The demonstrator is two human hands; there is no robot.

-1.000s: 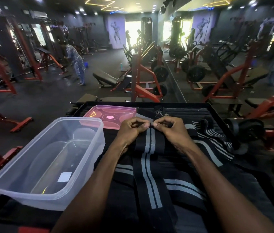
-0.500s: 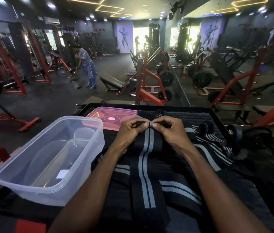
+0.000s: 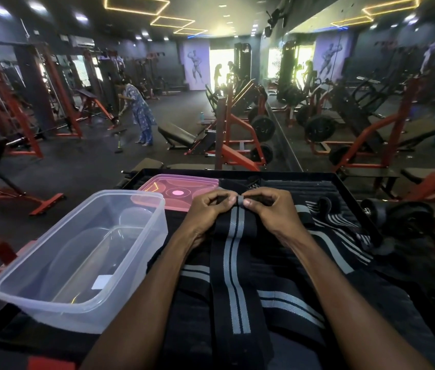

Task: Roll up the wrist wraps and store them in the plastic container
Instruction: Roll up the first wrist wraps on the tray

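Pinching woven striped wrist wrap (image 3: pixel 233 252) end, left hand (image 3: pixel 208 209), right hand (image 3: pixel 269 209), clear plastic container (image 3: pixel 77 263) beside

Matt woven cloth wrist wrap (image 3: pixel 233 263); glossy clear plastic container (image 3: pixel 58 265).

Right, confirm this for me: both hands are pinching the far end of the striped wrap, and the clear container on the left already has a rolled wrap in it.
Not quite. The head view shows the left hand and right hand pinching the striped wrap at its far end, but the clear container on the left holds no rolled wrap.
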